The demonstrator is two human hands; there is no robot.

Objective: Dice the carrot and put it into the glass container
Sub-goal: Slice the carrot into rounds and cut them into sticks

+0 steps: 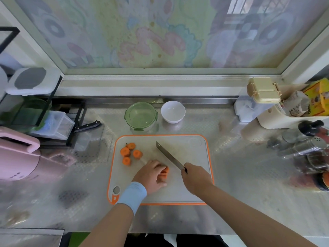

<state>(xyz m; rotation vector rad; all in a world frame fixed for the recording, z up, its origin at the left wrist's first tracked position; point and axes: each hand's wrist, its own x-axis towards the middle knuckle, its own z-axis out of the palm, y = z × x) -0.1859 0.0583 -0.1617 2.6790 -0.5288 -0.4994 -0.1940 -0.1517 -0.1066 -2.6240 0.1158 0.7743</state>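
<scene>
On the left part of the cutting board (187,145), four thick carrot rounds (125,151) are seen, lying close together and not yet diced. Just beyond the far edge of the board the glass container (140,115) is placed. A green lid seems to be on it, so it is judged that it must be opened before anything is put inside. Nearer the middle of the board, the left hand (151,175) is laid over a carrot piece (164,172); the fingers are curled around the piece and it is kept down on the board. Just beside it the knife (169,155) is held with the blade pointed to the far left, and its handle is wrapped fully by the right hand (195,177). The carrot is judged to be stiff and light, and a round piece can easily roll. It is better set on a flat cut face and held from above, with the fingertips kept back from the blade.
</scene>
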